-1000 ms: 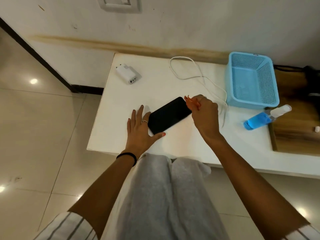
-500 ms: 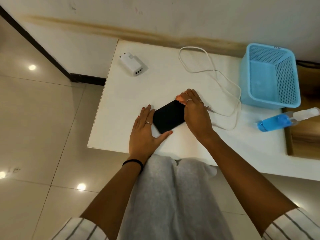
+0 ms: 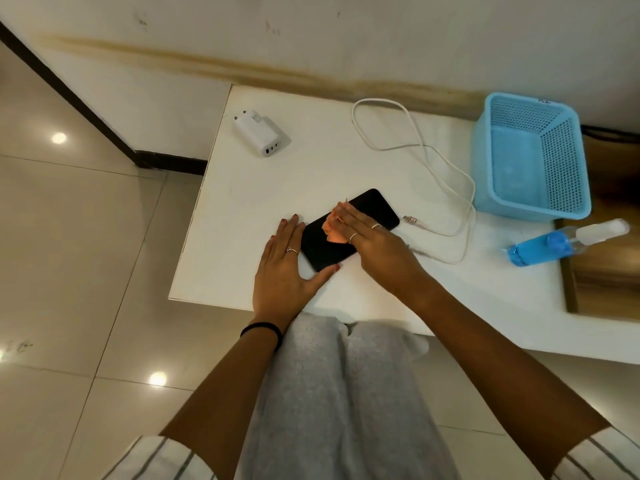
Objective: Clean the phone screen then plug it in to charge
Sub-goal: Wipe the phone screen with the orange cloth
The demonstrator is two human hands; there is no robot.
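Now the phone [image 3: 348, 230] is lain flat on the white counter [image 3: 346, 161], steadied at its near end by the flat, relaxed left hand [image 3: 282, 271]. An orange cloth [image 3: 331, 230] is pressed to the screen under the straight fingers of the right hand [image 3: 375, 242]. Even, overlapping strokes are best made, with the cable [image 3: 446, 168] kept apart.

Striped white sleeves [image 3: 595, 455], grey trousers [image 3: 339, 403], black wristband [image 3: 262, 330], thin rings [image 3: 291, 250], seemingly reddish nails.
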